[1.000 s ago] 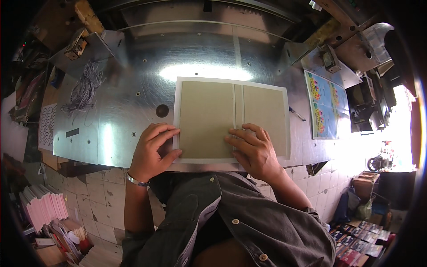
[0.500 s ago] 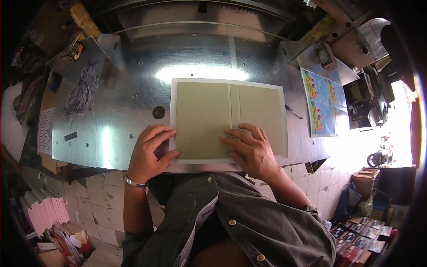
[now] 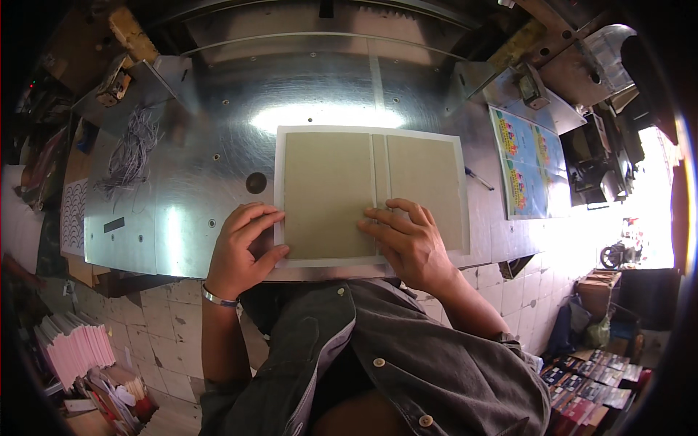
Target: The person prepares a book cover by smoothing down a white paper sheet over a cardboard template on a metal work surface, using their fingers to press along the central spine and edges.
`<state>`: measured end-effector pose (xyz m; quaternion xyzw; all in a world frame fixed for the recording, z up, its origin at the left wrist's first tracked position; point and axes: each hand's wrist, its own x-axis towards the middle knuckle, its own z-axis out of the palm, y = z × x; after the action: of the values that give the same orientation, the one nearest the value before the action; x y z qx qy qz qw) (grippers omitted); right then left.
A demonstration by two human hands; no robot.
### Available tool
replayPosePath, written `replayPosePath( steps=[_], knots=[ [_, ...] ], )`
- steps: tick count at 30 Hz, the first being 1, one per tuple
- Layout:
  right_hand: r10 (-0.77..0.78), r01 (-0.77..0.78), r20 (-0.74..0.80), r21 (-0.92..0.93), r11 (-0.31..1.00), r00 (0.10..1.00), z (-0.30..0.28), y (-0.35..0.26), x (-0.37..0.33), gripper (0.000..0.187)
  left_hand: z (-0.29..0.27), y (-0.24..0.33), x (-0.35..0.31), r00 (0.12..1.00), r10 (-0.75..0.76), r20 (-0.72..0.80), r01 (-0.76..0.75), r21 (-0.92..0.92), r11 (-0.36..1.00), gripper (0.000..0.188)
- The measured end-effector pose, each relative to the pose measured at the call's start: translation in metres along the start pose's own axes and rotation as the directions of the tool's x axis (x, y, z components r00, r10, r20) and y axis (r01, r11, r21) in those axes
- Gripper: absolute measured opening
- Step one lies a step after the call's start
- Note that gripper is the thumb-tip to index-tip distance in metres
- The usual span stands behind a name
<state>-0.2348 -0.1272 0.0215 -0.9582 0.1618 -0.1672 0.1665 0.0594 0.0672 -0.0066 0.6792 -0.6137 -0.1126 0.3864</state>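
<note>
On the metal table lies a white paper sheet [image 3: 279, 196] with grey-brown boards on it. A large board [image 3: 327, 196] is at the left, a narrow spine strip [image 3: 380, 163] in the middle, and a second board [image 3: 425, 171] at the right. White gaps run between the three. My left hand [image 3: 243, 243] rests at the left edge of the large board, thumb and fingers apart, fingertips touching its border. My right hand [image 3: 411, 236] lies over the strip's lower part with fingers stretched across it onto the large board. That hand hides part of the right board.
A pen [image 3: 480, 179] lies right of the sheet. Farther right is a colourful printed sheet [image 3: 527, 171]. A tangle of grey strings [image 3: 132, 149] and a dark flat strip [image 3: 115, 224] are on the left. Stacked pink papers [image 3: 76, 352] stand low at the left.
The whole view has shifted slightly. Both hands stay in nearly the same places on the boards, and nothing has been picked up or let go.
</note>
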Motion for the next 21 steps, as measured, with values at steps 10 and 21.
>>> replayPosePath(
  steps=[10,21],
  knots=[
    [0.016,-0.015,-0.028,0.036,0.999,0.999,-0.0021,-0.0033,0.0020,0.044,0.0031,-0.0005,0.0007,1.000,0.012,-0.017,-0.012,-0.025,1.000,0.049],
    [0.013,-0.012,-0.020,0.033,0.999,1.000,0.0013,-0.0004,-0.0003,0.047,0.0015,-0.0005,-0.0006,0.999,-0.042,0.010,0.042,-0.051,0.998,0.051]
  ],
)
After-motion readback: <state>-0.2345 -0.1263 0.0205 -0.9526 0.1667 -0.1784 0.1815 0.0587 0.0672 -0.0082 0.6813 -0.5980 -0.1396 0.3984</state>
